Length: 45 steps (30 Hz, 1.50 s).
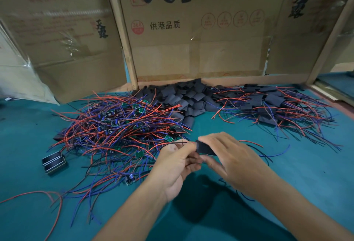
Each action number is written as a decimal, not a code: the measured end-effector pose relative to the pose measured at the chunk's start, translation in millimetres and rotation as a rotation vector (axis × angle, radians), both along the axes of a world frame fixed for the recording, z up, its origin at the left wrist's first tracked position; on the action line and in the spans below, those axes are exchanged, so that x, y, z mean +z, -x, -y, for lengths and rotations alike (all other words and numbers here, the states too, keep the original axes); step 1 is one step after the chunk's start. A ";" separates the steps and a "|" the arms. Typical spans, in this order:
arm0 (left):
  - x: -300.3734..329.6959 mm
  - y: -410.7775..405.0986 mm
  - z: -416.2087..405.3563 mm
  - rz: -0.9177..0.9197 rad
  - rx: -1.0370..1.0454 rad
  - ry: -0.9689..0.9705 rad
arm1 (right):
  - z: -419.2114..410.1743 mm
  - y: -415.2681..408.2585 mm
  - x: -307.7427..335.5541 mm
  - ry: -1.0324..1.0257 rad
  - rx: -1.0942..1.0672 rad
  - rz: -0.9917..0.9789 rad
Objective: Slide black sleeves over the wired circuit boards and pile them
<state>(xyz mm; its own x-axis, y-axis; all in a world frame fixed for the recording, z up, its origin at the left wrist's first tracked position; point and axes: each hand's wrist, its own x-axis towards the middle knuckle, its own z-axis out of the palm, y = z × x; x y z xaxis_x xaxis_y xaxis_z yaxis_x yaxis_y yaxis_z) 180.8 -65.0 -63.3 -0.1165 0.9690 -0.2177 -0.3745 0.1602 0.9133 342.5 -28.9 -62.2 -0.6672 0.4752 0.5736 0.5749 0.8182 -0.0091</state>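
- I see my right hand holding a flat black sleeve above the teal tabletop, fingers curled over its top and the thumb under it.
- My left hand pinches thin wires at the sleeve's left end; its fingers are bent close together around them. I cannot see the circuit board itself there.
- Red, blue and black wire ends stick out from the sleeve's right side, past my right hand.
- To the left lies a tangled heap of green circuit boards with red and blue wires, not sleeved.
- Behind my hands, against the printed brown cardboard wall, sits a mound of loose black sleeves.
- At the far right is a pile of sleeved boards with trailing wires.
- A small black box-shaped part with metal edges rests at the left edge of the wire heap.
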 end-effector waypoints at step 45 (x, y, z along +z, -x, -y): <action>16.4 82.9 -8.7 -1.307 0.611 -0.462 | -177.2 125.2 2.7 0.282 -0.252 0.350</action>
<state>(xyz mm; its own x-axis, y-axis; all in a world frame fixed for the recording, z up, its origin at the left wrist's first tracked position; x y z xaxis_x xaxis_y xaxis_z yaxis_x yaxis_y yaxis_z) 97.9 -56.4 -46.9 -0.3787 0.6542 0.6547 0.8142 -0.1009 0.5718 217.3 148.2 -59.4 -0.6409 0.7501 0.1629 0.7622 0.6470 0.0192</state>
